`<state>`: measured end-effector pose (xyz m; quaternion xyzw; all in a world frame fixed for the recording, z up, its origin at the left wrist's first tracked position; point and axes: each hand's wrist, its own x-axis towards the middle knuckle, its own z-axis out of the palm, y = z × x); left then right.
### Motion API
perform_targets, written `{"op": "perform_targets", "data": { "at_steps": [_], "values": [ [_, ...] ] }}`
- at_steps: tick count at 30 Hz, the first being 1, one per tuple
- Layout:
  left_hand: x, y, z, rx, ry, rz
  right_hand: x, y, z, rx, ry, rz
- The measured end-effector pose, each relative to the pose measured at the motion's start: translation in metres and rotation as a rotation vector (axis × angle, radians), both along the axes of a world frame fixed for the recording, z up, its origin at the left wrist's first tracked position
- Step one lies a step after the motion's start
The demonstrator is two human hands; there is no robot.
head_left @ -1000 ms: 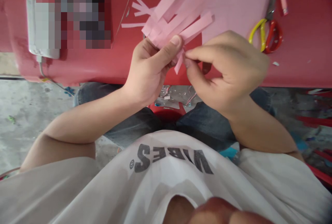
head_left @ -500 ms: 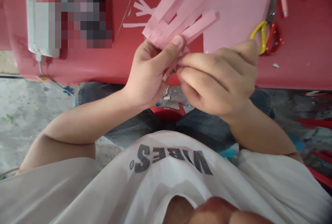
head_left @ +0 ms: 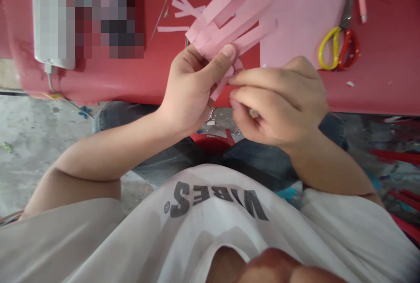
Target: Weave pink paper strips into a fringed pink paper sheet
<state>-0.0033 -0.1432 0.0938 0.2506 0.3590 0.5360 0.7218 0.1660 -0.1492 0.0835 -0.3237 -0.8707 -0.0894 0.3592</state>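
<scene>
- Paper strips (head_left: pixel 229 16), above the table's near edge: thin pink paper, matt, with clean-cut edges.
- Table (head_left: pixel 131 73): red, smooth, with a faint sheen; it looks like plastic.
- Sheet (head_left: pixel 302 12), lying on the table: pink paper, matt and flat.
- Scissors (head_left: pixel 339 44), on the table: glossy yellow and red plastic handles, dull grey metal blades.
- Floor (head_left: pixel 33 130), below the table: rough grey concrete, speckled.
- Shirt (head_left: pixel 131 239), below the table's near edge: white cloth, matt, softly creased.
</scene>
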Motion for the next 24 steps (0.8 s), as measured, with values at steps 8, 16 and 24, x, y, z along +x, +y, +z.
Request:
{"op": "perform_targets", "data": {
  "at_steps": [8, 16, 24],
  "values": [
    [0.003, 0.0, 0.002, -0.027, 0.001, 0.01, 0.003, 0.005, 0.001, -0.083, 0.136, 0.009],
    [0.0, 0.0, -0.004, -0.026, 0.001, -0.016, 0.003, 0.004, -0.009, 0.002, 0.023, 0.048],
    [0.001, -0.001, -0.007, 0.016, 0.033, 0.0, 0.003, 0.0, -0.01, 0.017, -0.064, 0.043]
  ]
}}
